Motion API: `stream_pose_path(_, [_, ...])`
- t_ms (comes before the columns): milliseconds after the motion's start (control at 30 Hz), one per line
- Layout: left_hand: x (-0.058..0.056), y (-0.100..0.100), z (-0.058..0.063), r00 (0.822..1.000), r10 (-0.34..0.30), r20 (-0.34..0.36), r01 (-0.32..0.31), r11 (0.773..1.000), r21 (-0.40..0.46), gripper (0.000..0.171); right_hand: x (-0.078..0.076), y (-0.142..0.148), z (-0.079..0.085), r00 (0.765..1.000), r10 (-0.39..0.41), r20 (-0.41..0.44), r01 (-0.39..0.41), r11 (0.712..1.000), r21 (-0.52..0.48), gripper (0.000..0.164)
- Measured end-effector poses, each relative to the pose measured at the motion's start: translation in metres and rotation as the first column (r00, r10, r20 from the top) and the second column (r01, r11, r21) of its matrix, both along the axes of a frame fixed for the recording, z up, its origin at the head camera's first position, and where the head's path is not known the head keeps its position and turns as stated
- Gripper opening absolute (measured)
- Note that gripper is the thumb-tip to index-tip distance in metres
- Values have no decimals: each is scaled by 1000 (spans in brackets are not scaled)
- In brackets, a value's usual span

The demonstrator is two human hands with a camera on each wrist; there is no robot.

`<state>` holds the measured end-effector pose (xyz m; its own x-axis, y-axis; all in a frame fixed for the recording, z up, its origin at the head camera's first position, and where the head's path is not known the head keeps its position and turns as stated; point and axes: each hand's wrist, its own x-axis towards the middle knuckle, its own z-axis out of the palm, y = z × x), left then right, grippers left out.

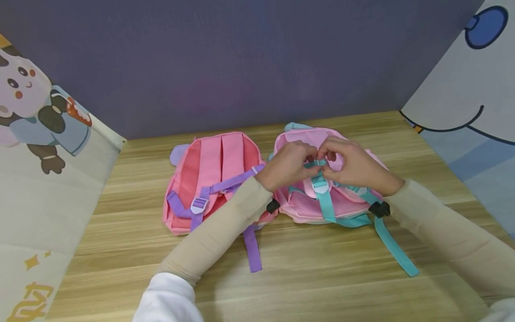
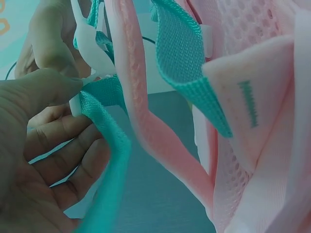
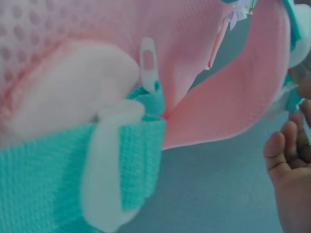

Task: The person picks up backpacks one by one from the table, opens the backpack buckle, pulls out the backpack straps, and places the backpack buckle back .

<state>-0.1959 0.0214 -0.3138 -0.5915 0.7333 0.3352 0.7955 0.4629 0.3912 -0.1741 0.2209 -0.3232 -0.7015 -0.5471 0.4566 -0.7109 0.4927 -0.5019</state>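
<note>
In the head view a light pink backpack lies at the right, straps facing up. My left hand and right hand meet above it, fingertips close together at a teal strap. A white strap adjuster sits on the strap just below them. In the left wrist view my left thumb and forefinger pinch the teal webbing at a small white piece, the other fingers loosely bent. My right fingertips also pinch the strap; the exact grip is partly hidden.
A darker pink backpack with purple straps lies to the left, partly under my left forearm. Black clips hold strap ends. A loose teal strap end trails over the wooden table. A dark panel stands behind.
</note>
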Motion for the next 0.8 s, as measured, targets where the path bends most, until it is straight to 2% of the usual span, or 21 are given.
stream_pose_path(267, [-3,0,-2,998,-15,59,13,999,30,11,17,-13,17,1000,6,-18,-8,997,-82,28])
stream_pose_path(400, [-4,0,-1,996,-19,82,17,1000,25,11,20,-13,20,999,21,-26,-23,996,-91,26])
stream_pose_path(600, [-4,2,-1,999,-1,50,2,1000,-18,14,21,-11,23,997,65,-35,-68,995,-74,28])
stream_pose_path(800, [-2,3,1,1000,2,24,-1,999,-47,14,17,-6,17,998,49,-49,-50,998,-25,32])
